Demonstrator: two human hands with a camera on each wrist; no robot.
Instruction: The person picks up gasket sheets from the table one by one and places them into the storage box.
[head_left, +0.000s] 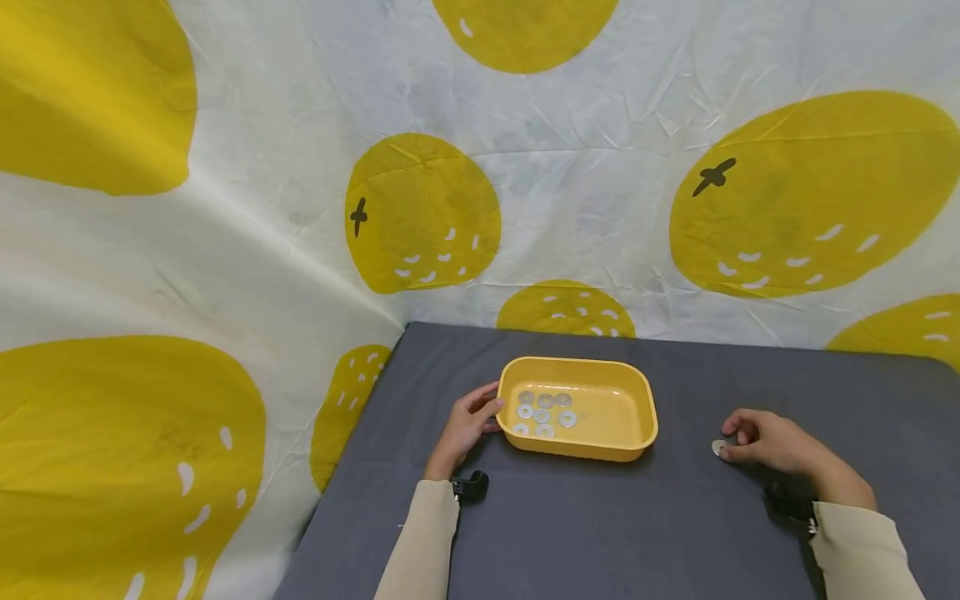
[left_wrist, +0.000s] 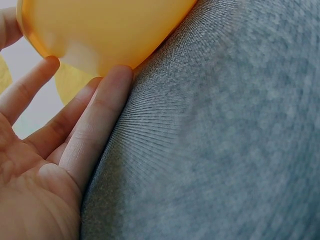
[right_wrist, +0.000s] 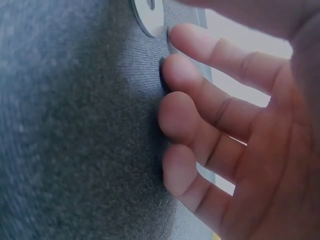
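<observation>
My left hand (head_left: 467, 425) holds the left end of a yellow plastic tray (head_left: 643, 417), its thumb at the rim and its fingers against the outer wall. In the left wrist view, fingertips touch the tray's wall (left_wrist: 115, 30) low down. Several flat metal washers (head_left: 567, 419) lie in the tray's left half. To the right of the tray, my right hand (head_left: 780, 450) is at a single washer (head_left: 717, 447). The right wrist view shows bent fingers (right_wrist: 180, 117) with tips at the cloth, the index tip just beside the washer (right_wrist: 155, 22); the thumb tip is out of frame.
Dark grey cloth (head_left: 570, 525) covers the table. Behind it and on the left hangs a white sheet (head_left: 585, 200) with yellow fruit prints. A black wrist device (head_left: 470, 486) sits on the left wrist, another (head_left: 789, 502) on the right.
</observation>
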